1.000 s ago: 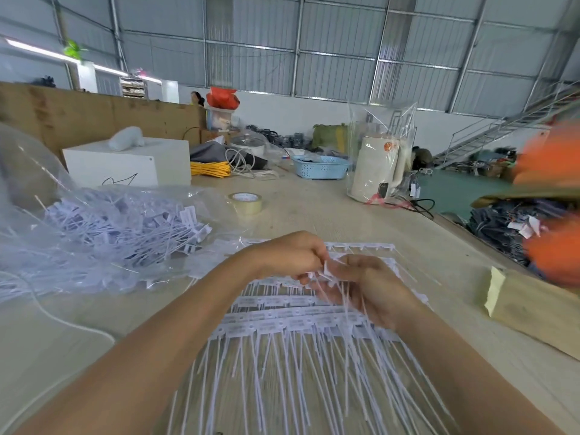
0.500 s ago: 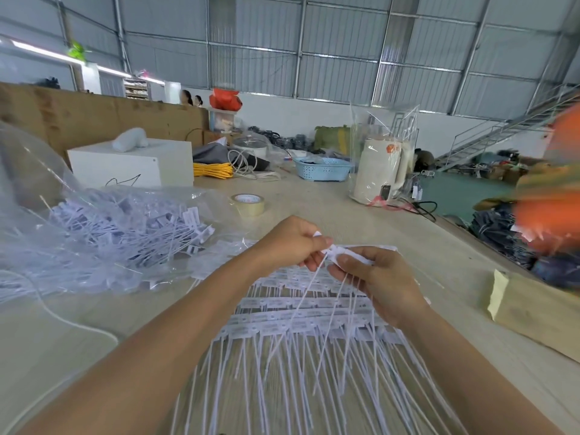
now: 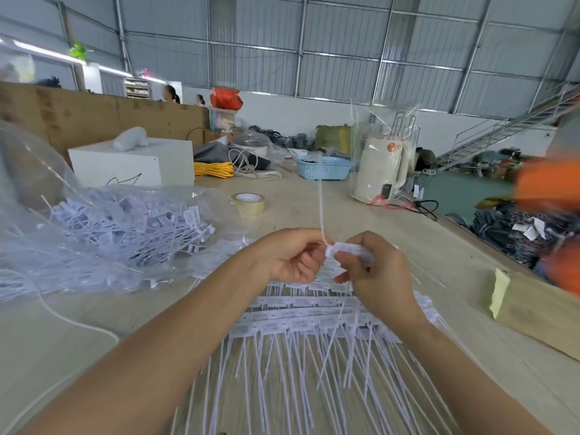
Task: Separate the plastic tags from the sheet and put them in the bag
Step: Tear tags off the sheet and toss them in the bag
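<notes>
While sheets [image 3: 301, 321] cover the table [image 3: 408, 246], both hands [image 3: 332, 262] pinch 1 tag [image 3: 345, 250] beside the bag [image 3: 103, 233].

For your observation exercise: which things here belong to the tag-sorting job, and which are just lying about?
Job: left hand, right hand, tag strip, sheets of tags, bag.

Lying about: tape roll, blue basket, white box, kettle, yellow cord.

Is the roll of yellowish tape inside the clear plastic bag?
No, the roll of yellowish tape sits on the wooden table, beside the clear plastic bag.
</notes>
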